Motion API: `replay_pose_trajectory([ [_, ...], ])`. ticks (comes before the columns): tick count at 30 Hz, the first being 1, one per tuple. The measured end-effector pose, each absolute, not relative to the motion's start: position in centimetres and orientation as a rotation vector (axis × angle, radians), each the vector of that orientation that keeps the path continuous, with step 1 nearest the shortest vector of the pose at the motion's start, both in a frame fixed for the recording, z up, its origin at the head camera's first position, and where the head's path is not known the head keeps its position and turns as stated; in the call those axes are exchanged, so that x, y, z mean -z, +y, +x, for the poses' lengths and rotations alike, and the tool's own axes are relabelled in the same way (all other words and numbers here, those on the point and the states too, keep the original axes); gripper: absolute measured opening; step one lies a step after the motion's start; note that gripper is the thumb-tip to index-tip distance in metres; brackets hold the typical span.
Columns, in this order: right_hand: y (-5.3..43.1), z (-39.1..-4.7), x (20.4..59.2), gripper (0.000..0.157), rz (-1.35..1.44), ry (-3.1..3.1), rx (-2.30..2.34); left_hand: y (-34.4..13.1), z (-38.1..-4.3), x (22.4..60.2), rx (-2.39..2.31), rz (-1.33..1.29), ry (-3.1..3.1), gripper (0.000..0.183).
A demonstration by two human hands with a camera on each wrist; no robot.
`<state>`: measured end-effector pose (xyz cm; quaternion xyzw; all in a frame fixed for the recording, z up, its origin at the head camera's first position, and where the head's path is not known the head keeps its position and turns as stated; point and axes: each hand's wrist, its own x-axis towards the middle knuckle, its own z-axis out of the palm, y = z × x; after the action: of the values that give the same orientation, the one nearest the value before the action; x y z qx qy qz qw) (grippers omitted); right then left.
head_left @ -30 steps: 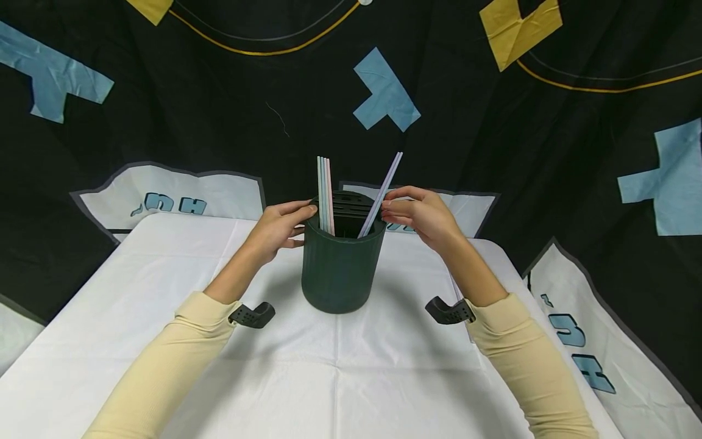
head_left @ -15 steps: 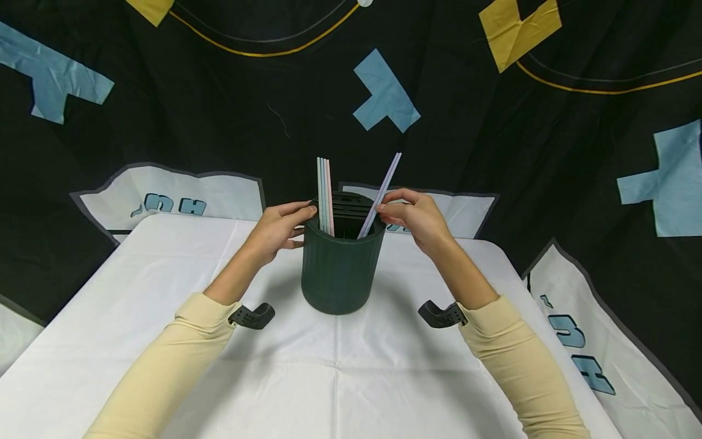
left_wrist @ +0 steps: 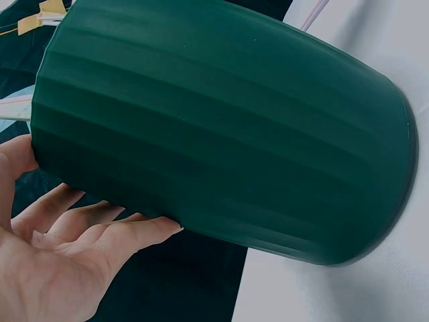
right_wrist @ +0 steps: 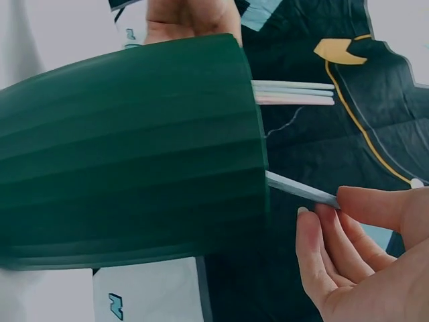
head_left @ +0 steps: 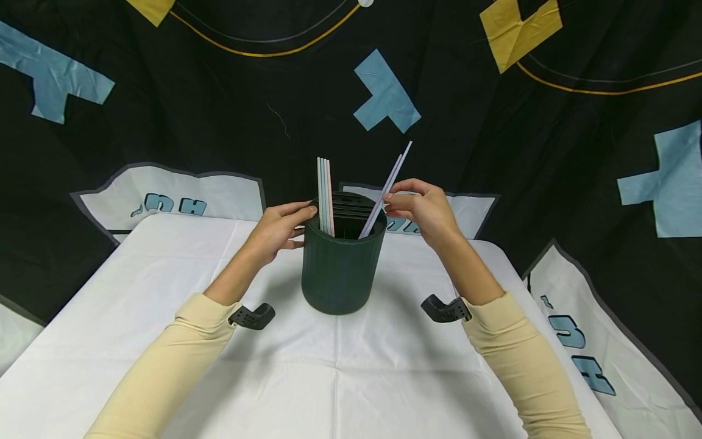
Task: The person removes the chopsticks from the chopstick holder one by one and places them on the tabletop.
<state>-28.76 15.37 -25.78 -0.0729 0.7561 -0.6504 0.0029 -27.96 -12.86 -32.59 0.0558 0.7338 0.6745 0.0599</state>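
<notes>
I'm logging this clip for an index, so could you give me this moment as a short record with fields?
Main object: green container, upright
Surface: white-covered table
Upright sticks: a close pastel row, including pink, toward the container's left
Leaning sticks: pale purple, tilted right, one top higher than the other
Left hand: touches the container's rim and side
Right hand: pinches at the leaning sticks; whether one or both is unclear
Backdrop: black cloth

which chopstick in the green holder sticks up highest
The rightmost chopstick of the leaning pair, at the right hand: its tip rises above its leaning neighbour and the upright chopsticks further left.
</notes>
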Motion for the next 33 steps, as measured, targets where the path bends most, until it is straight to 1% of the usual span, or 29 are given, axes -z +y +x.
replay_pose_trajectory([
  [7, 16.0, -28.6, 24.3, 0.019, -0.2, 2.333, 2.121, -12.8, -27.8, 32.5, -2.049, 0.172, 2.218, 0.054],
  [15, 16.6, -28.2, 22.5, 0.02, -0.233, 2.275, 2.218, -12.9, -27.8, 32.5, -2.05, 0.175, 2.213, 0.054],
  [24, 18.4, -27.3, 20.2, 0.02, -0.176, 2.138, 2.41, -12.9, -27.8, 32.6, -2.045, 0.183, 2.226, 0.054],
  [33, 21.2, -26.9, 19.8, 0.017, -0.127, 2.096, 2.45, -12.8, -27.9, 32.6, -2.044, 0.179, 2.232, 0.054],
])
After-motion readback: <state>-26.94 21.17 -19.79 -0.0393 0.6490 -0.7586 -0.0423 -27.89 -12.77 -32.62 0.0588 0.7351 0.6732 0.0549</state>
